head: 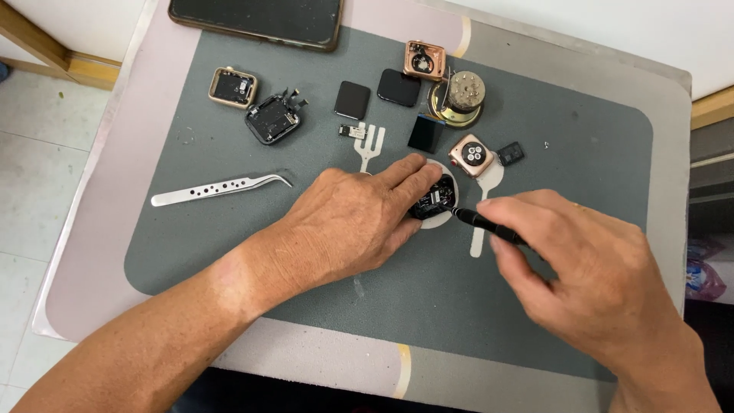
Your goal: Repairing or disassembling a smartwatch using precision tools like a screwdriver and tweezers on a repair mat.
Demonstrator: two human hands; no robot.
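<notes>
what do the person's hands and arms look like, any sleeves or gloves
Both are bare: no gloves, no rings, no watch and no sleeves in view on the left hand or the right hand. The forearms are uncovered up to the picture's edge.

Bright, even light falls from overhead, so shadows are soft and short: a thin one hugs the lower edge of the tweezers at nine o'clock, and a faint one sits beneath the left hand at centre. Dull glare shows on the dark screen at eleven o'clock. Focus is sharp across the grey mat, with slight softness and wide-angle stretching towards five and seven o'clock.
</notes>
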